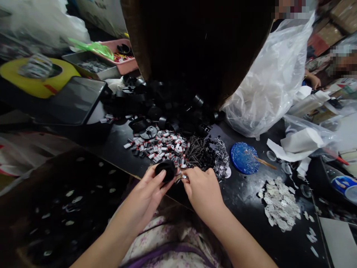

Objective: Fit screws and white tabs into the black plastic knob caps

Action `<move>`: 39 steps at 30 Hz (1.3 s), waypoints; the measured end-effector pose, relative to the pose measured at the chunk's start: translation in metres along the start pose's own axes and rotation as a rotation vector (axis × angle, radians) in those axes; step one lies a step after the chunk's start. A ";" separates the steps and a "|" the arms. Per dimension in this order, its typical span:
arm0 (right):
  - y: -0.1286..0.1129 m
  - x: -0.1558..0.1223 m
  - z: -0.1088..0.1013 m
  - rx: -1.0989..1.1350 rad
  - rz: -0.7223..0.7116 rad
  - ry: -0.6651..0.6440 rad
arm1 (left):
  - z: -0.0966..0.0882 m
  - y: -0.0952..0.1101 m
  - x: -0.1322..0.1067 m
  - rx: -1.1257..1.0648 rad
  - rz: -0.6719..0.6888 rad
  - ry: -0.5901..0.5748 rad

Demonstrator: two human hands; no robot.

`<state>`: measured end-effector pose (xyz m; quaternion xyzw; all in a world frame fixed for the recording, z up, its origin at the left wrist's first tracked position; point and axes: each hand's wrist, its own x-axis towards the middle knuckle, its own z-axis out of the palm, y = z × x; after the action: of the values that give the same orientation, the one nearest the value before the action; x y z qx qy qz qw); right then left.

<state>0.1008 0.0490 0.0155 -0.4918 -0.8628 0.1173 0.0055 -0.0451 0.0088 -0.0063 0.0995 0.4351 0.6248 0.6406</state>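
Just in front of the table's near edge, my left hand (150, 186) is closed round a round black plastic cap (166, 171). Fingers of my right hand (202, 186) pinch together close beside it, over a small part too tiny to make out. Beyond both hands lies a heap of small white and grey cylinders with red bands (164, 145). A pile of dark springs (195, 149) adjoins it, with thin metal pieces (221, 158) to the right. More black round parts (167, 106) spill from a large dark container (200, 44) behind.
To the right sit a blue lid of grease with a stick (244, 158) and a heap of flat whitish pieces (280, 204). A tape roll (33, 76) and a pink tray (125, 63) stand at left. A plastic bag (264, 82) and another person's hand (314, 80) are at right.
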 end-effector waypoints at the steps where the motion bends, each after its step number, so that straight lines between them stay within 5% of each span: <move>1: 0.000 -0.001 0.000 0.002 0.019 -0.004 | 0.004 -0.001 0.002 0.001 0.000 -0.019; 6: 0.007 -0.010 -0.005 0.005 0.093 -0.043 | 0.014 -0.005 0.004 0.006 -0.002 -0.045; 15: 0.010 -0.010 -0.002 0.086 0.133 -0.019 | 0.000 -0.014 -0.018 -0.016 -0.088 0.030; 22: 0.015 -0.026 -0.004 0.701 0.110 0.166 | 0.012 -0.018 -0.023 -0.082 -0.202 -0.036; 26: 0.012 -0.029 -0.003 0.845 0.093 0.190 | 0.011 -0.022 -0.025 -0.053 -0.152 -0.007; 29: 0.010 -0.021 -0.002 0.732 0.045 0.195 | 0.005 -0.020 -0.023 -0.022 -0.086 0.051; 35: 0.012 0.009 0.000 -0.007 0.025 0.137 | 0.017 -0.013 -0.005 -0.137 -0.009 0.117; 39: 0.016 0.008 -0.004 0.071 0.007 0.178 | 0.027 -0.013 0.006 -0.179 -0.038 0.136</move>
<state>0.1111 0.0648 0.0154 -0.5028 -0.8524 0.1035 0.0992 -0.0183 0.0224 -0.0020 -0.0092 0.4220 0.6541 0.6277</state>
